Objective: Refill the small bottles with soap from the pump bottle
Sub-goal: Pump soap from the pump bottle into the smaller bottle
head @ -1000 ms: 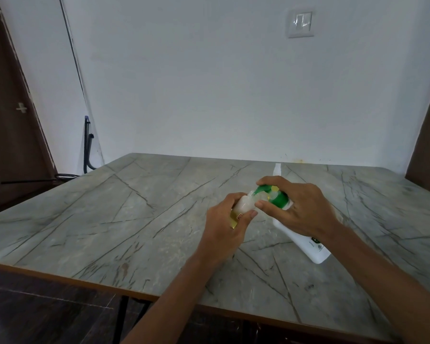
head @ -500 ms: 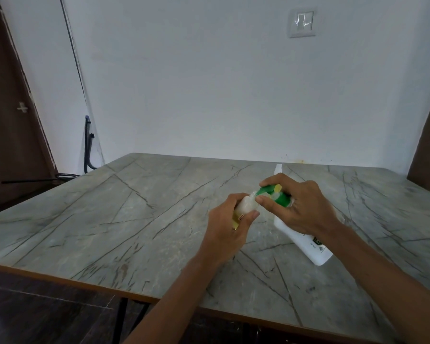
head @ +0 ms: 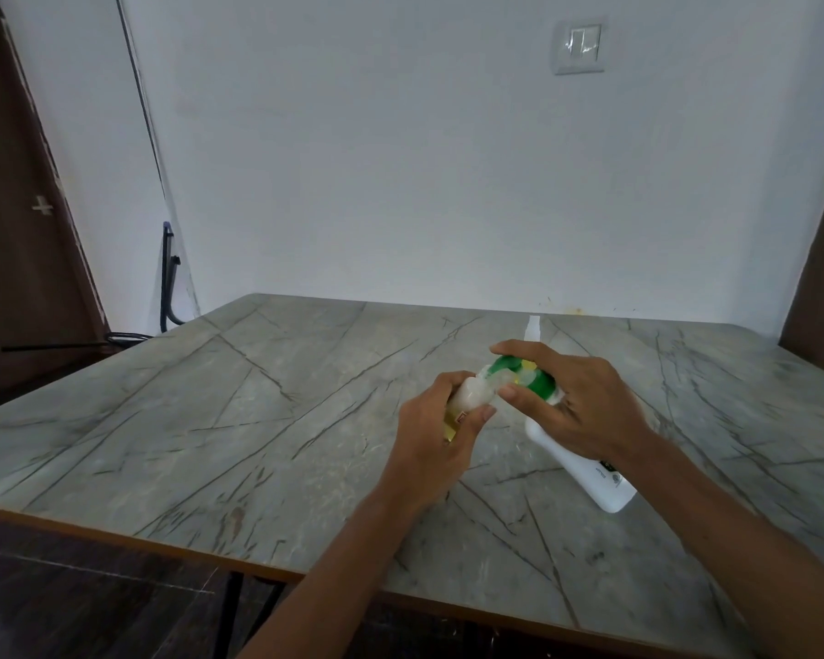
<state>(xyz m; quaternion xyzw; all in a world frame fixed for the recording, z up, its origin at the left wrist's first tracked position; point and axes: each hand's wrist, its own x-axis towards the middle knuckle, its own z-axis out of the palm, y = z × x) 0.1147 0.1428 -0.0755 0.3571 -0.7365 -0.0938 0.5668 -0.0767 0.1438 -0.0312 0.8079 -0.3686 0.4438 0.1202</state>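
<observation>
- Presently grips small translucent bottle in left hand, fingers curled round.
- Holds tilted white, green-topped pump bottle in right hand, fingers curled over.
- Works over veined stone-look table.

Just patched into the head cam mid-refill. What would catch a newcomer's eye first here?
The hands meeting at mid-table stand out first: the left hand grips a small bottle, and the right hand holds the green top of the tilted white pump bottle close to its mouth. Behind them, a second small bottle stands near the far edge of the marble-patterned table.
</observation>
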